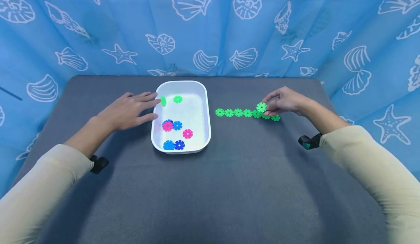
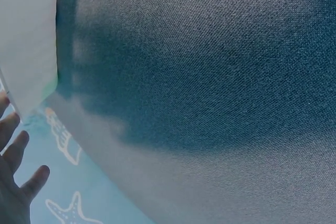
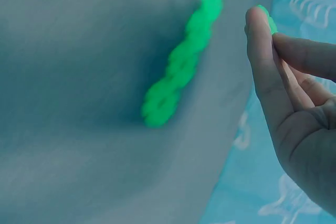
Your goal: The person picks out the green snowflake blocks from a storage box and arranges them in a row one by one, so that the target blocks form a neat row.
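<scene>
My right hand [image 1: 284, 100] pinches a green notched disc [image 1: 261, 107] between thumb and fingers, above a row of green notched discs [image 1: 238, 112] lying on the table. In the right wrist view the held disc [image 3: 269, 20] shows only its edge, and the row [image 3: 181, 66] runs away beside the hand. My left hand [image 1: 129, 110] is at the left side of a white tray [image 1: 207, 127], its fingers extended and spread at the rim. One green disc [image 1: 163, 101] stands tilted against the tray's inner left wall by the fingertips; whether they touch it I cannot tell.
Inside the tray lie another green disc [image 1: 178, 99], pink discs [image 1: 187, 134] and several blue discs [image 1: 179, 145], some overlapping. A grey cloth [image 1: 229, 193] covers the table. Behind it hangs a blue curtain [image 1: 137, 18] with white shell drawings.
</scene>
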`<state>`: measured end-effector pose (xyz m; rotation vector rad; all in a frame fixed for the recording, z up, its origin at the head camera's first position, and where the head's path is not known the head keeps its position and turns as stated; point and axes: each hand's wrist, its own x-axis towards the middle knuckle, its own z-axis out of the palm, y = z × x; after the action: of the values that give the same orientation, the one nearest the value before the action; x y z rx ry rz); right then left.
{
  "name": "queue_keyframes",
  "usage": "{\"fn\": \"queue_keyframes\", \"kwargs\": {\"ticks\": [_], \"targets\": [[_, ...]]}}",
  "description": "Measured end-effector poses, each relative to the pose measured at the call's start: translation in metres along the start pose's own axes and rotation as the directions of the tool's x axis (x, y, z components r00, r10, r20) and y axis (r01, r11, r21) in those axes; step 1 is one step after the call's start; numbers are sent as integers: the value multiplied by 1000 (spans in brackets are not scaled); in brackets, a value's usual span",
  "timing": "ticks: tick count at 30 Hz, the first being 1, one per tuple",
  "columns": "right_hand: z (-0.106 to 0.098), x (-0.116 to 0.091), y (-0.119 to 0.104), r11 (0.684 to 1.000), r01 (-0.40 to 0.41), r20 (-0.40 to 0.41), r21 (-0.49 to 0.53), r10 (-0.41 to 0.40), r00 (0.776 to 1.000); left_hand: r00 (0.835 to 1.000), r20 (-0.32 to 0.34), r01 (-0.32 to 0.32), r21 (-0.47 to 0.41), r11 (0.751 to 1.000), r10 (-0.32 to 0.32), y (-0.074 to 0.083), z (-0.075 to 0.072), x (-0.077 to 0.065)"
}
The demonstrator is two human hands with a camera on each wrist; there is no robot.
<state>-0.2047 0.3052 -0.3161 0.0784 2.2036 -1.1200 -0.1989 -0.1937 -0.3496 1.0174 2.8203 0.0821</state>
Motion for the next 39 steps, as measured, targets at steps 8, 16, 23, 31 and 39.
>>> {"fn": "queue_keyframes", "kwargs": {"ticks": [8, 16, 23, 31, 39], "targets": [[-21, -13, 43, 995, -55, -31, 80, 57, 998, 1000, -3, 7, -1, 1000, -7, 0, 1, 0], [-32, -16, 77, 983, -98, -44, 154, 106, 993, 1000, -11, 5, -9, 1000, -5, 0, 2, -2], [-35, -18, 100, 976, -110, -80, 186, 126, 989, 1000, -25, -10, -3, 1000, 10, 0, 3, -1], [-31, -16, 104, 986, -78, -138, 151, 99, 986, 1000, -23, -7, 0, 1000, 7, -1, 5, -2], [-34, -13, 102, 985, -93, -137, 147, 114, 984, 1000, -23, -12, -4, 1000, 12, 0, 4, -2]]}}
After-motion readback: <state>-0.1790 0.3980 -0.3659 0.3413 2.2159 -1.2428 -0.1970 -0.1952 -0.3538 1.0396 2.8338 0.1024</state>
